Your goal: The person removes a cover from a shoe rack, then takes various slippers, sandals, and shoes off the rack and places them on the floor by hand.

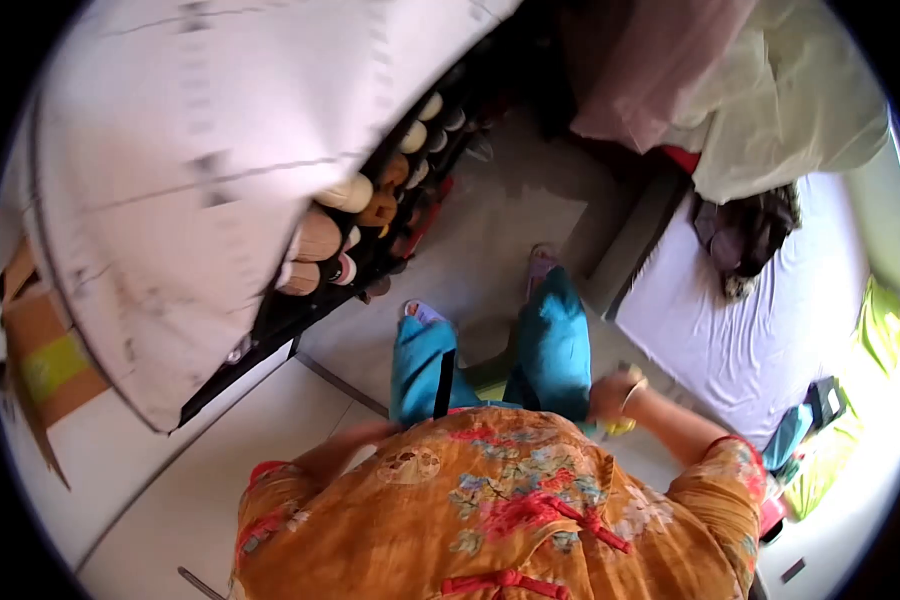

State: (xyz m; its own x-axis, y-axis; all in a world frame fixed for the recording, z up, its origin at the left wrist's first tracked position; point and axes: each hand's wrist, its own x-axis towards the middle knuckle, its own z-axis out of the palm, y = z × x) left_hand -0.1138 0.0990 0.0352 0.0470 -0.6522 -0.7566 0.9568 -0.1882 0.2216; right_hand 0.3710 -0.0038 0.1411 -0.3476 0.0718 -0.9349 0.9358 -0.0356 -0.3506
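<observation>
My right hand is low at my right side, beside the teal trousers. Its fingers are curled and blurred, and something small and yellow shows just under it; what it is cannot be made out. At my left side, my left hand is mostly hidden by the orange flowered top and lies close to the left trouser leg. Its fingers do not show.
A rack of shoes stands ahead on the left, partly under a white cloth cover. Cardboard is at the far left. On the right are a bed, dark clothing and hanging pale fabric.
</observation>
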